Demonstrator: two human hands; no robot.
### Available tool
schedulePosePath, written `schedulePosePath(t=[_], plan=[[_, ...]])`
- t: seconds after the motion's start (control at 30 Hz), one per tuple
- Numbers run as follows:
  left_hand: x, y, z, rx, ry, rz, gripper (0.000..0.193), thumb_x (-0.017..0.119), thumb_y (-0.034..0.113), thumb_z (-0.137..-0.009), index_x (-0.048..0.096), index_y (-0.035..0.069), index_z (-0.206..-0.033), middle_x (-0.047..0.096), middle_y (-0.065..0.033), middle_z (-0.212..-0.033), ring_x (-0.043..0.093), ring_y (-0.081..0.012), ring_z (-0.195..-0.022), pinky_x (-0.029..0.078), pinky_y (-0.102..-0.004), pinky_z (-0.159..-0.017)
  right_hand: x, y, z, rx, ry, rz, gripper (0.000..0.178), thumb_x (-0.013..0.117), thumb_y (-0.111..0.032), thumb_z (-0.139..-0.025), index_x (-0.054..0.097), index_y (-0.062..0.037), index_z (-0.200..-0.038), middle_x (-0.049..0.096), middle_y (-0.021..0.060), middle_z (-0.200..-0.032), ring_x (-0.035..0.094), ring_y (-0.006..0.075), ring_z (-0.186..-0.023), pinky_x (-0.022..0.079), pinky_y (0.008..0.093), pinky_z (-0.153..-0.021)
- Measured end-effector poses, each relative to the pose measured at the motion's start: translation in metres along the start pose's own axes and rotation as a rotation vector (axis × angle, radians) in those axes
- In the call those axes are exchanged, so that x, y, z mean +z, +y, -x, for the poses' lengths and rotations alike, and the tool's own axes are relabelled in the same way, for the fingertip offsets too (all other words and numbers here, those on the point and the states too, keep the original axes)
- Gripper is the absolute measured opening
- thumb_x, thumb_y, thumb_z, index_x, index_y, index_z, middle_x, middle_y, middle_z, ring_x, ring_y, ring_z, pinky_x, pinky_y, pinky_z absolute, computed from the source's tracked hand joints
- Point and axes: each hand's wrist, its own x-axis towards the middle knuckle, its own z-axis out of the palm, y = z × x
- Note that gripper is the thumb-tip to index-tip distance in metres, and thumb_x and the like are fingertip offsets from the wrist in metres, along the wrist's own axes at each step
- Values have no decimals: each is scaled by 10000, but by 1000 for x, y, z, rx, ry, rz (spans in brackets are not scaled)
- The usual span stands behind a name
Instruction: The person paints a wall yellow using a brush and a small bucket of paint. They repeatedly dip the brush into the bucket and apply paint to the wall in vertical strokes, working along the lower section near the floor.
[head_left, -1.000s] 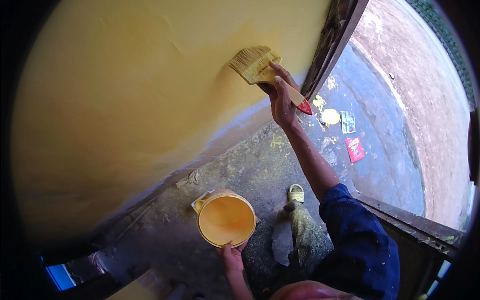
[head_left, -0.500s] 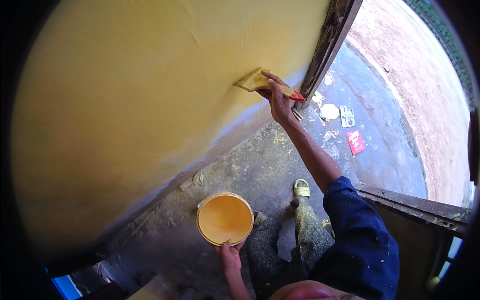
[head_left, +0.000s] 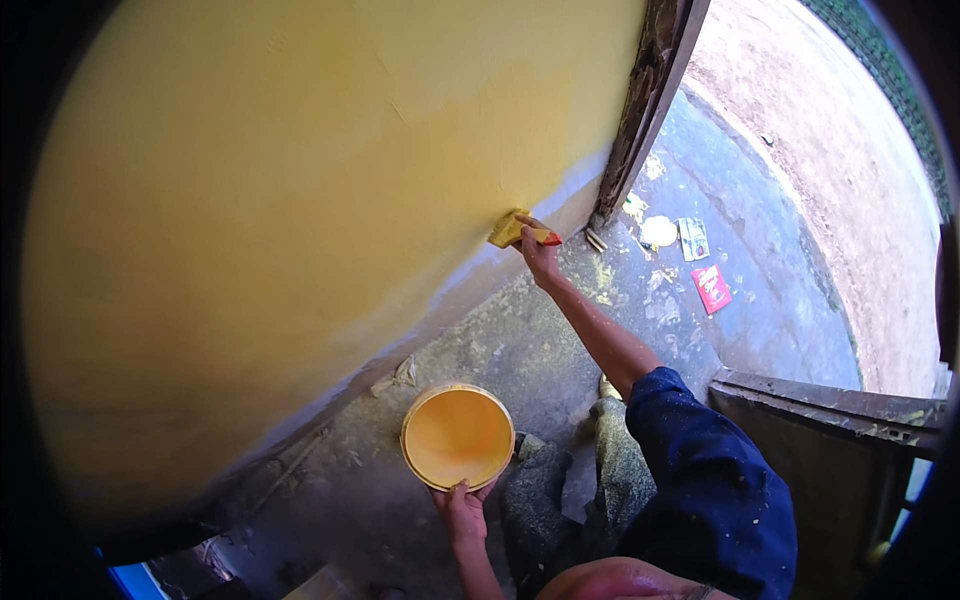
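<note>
My right hand (head_left: 540, 259) grips a paintbrush (head_left: 510, 228) with a yellow, paint-covered head and a red tip on its handle. The bristles touch the yellow wall (head_left: 330, 170) low down, close above a pale unpainted strip (head_left: 470, 265) along its foot. With thumb over the rim and fingers beneath, my left hand (head_left: 464, 512) holds a round paint bucket (head_left: 458, 440). Orange-yellow paint coats its inside; how deep the paint stands I cannot tell.
A worn wooden door frame (head_left: 652, 100) edges the wall on the right. Beyond it, a red packet (head_left: 711, 289) and another packet (head_left: 692, 239) lie on the paint-spattered concrete floor (head_left: 765, 250). A wooden ledge (head_left: 830, 400) stands at my right.
The paintbrush in my right hand has moved down the wall, nearer its foot. The bucket in my left hand has shifted slightly right in view.
</note>
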Motion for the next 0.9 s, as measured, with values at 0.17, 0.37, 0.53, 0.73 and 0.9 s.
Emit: schedulePosePath(t=[0.17, 0.37, 0.53, 0.73, 0.9], plan=[[21, -5, 11, 29, 49, -15, 631, 477, -34, -832, 257, 97, -1409, 437, -183, -1337, 568, -343, -1131, 594, -495, -814, 25, -165, -9, -596, -306, -296, 342, 423, -165, -994, 535, 59, -1227, 594, 175, -1106, 632, 238, -1009, 537, 372, -910], [61, -24, 10, 44, 32, 9, 610, 455, -41, -837, 261, 73, -1404, 448, -198, -1324, 567, -354, -1132, 591, -503, -824, 12, -122, -20, -628, -49, 74, 316, 452, -156, -967, 586, 48, -1168, 604, 158, -1086, 630, 226, -978, 538, 359, -887], [91, -39, 18, -17, 76, 52, 664, 449, -66, -839, 229, 122, -1436, 384, -189, -1383, 539, -366, -1166, 577, -512, -839, -37, -14, -43, -166, 23, 53, 338, 454, -190, -980, 549, 28, -1221, 578, 156, -1141, 619, 221, -1007, 524, 347, -910], [126, -52, 17, 18, 94, 19, 614, 450, -45, -842, 254, 87, -1409, 417, -202, -1352, 557, -364, -1144, 584, -508, -838, -50, -145, -71, -499, -164, -227, 359, 453, -190, -991, 537, 56, -1238, 563, 152, -1149, 606, 221, -1034, 535, 360, -912], [147, -70, 3, -13, 85, 11, 597, 443, -30, -848, 253, 78, -1403, 418, -209, -1353, 561, -362, -1142, 585, -510, -838, -76, -123, -84, -549, -12, -114, 354, 439, -193, -980, 579, 52, -1195, 574, 158, -1132, 606, 225, -1021, 535, 332, -880]])
